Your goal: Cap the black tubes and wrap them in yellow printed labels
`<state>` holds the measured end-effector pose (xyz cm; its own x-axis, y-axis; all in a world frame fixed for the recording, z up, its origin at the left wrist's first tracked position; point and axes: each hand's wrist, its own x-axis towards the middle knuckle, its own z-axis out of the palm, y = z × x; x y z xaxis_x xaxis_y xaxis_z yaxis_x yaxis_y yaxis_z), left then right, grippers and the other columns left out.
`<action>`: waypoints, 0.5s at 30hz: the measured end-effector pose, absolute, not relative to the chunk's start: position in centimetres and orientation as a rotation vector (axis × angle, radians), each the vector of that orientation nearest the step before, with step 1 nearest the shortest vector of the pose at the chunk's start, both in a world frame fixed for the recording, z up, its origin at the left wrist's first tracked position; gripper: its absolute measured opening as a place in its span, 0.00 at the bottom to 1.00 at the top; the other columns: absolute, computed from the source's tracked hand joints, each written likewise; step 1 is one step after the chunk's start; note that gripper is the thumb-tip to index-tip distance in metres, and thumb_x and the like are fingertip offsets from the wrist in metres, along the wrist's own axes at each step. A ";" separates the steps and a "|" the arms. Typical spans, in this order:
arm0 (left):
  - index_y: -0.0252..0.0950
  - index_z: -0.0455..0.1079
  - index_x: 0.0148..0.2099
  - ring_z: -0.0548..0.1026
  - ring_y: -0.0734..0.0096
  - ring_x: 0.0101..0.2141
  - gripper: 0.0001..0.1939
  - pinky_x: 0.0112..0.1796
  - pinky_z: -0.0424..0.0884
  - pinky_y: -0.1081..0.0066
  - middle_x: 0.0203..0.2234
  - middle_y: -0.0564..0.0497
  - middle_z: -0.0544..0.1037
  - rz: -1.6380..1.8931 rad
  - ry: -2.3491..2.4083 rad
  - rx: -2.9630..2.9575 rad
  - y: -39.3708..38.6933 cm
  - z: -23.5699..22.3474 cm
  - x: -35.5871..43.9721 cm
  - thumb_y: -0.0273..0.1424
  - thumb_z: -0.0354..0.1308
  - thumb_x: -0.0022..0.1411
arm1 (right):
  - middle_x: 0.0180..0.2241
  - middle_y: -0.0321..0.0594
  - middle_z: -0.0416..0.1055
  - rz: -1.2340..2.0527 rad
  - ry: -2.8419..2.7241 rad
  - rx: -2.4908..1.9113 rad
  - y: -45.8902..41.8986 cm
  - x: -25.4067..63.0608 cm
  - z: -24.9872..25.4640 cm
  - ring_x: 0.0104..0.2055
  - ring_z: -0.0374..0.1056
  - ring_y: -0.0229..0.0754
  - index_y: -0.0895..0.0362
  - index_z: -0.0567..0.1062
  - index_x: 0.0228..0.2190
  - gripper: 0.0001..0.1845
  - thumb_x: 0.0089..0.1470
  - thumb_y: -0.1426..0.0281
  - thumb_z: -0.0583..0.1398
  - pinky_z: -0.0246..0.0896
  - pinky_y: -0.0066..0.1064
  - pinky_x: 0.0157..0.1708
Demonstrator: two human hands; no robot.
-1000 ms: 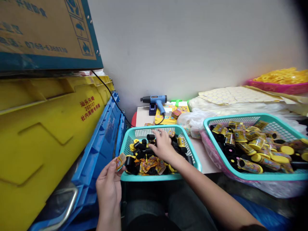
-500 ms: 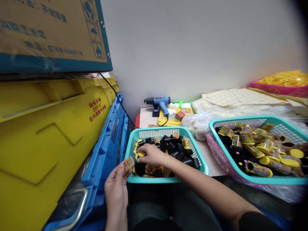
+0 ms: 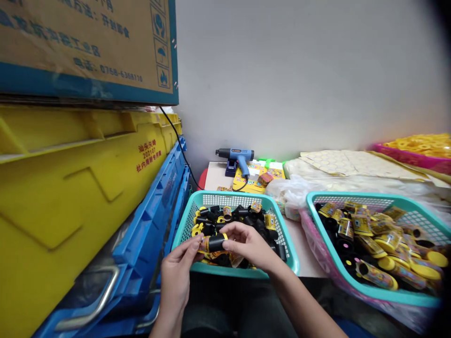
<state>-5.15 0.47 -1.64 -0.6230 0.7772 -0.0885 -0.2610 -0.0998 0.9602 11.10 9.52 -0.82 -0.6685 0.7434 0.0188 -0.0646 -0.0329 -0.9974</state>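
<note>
In front of the near basket, my left hand (image 3: 178, 268) pinches a small printed plastic sleeve (image 3: 204, 243), coloured yellow and orange. My right hand (image 3: 249, 245) grips a short black cylinder (image 3: 215, 242) by its yellow-rimmed end. The cylinder lies sideways, its left end meeting the sleeve; how far it sits inside, I cannot tell. Below both hands, the turquoise basket (image 3: 293, 264) holds many loose black cylinders (image 3: 243, 212), yellow ring-shaped pieces (image 3: 197, 229) and several cylinders wearing printed sleeves.
A second turquoise basket (image 3: 352, 283) on the right is full of sleeved cylinders. Behind stand a blue heat gun (image 3: 237, 155) with a black cord, plastic bags (image 3: 294, 190) and a pink basket (image 3: 419, 159) of yellow rings. Yellow (image 3: 88, 206) and blue crates (image 3: 155, 211) with a carton (image 3: 88, 51) wall the left.
My right hand has come up out of the basket with a black cylinder and moved to the sleeve in my left hand. The view has shifted slightly.
</note>
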 end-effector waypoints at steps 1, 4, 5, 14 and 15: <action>0.35 0.80 0.31 0.79 0.55 0.39 0.17 0.33 0.77 0.66 0.35 0.42 0.83 1.804 1.449 0.646 0.4 -1.7 -5.1 0.43 0.69 0.42 | 0.28 0.33 0.69 1.759 -1.664 -0.724 9.6 11.3 -1.0 0.28 0.65 0.33 0.58 0.73 0.38 0.19 0.46 0.61 0.67 0.60 0.26 0.29; 0.37 0.81 0.30 0.80 0.57 0.39 0.13 0.40 0.77 0.65 0.34 0.43 0.83 1.792 1.480 0.831 0.4 -1.5 -4.8 0.40 0.69 0.44 | 0.28 0.34 0.69 1.750 -1.652 -0.749 9.5 11.8 -1.3 0.27 0.65 0.34 0.58 0.74 0.38 0.20 0.46 0.61 0.67 0.60 0.27 0.28; 0.38 0.81 0.30 0.80 0.57 0.38 0.12 0.41 0.76 0.65 0.33 0.44 0.83 1.784 1.486 0.875 0.4 -1.3 -4.6 0.39 0.69 0.44 | 0.28 0.34 0.69 1.747 -1.635 -0.758 9.3 11.9 -1.3 0.27 0.64 0.34 0.58 0.74 0.38 0.20 0.46 0.60 0.67 0.60 0.27 0.28; 0.37 0.80 0.33 0.81 0.60 0.31 0.15 0.34 0.78 0.68 0.31 0.44 0.83 1.563 1.386 0.966 0.3 0.8 -4.0 0.34 0.72 0.39 | 0.31 0.36 0.72 1.876 -1.428 -0.636 7.4 11.3 -1.5 0.28 0.67 0.35 0.56 0.76 0.40 0.19 0.46 0.59 0.66 0.64 0.29 0.32; 0.36 0.80 0.34 0.81 0.60 0.32 0.15 0.34 0.78 0.68 0.32 0.44 0.83 1.551 1.382 0.982 0.2 0.7 -4.0 0.34 0.71 0.40 | 0.32 0.36 0.72 1.942 -1.383 -0.606 7.4 11.3 -1.7 0.28 0.68 0.34 0.55 0.76 0.41 0.20 0.48 0.59 0.66 0.64 0.28 0.32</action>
<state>-4.03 0.25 0.67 -0.3609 0.9321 0.0307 -0.0763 -0.0624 0.9951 11.30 7.42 -1.68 -0.6685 0.7436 0.0090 -0.2514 -0.2146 -0.9438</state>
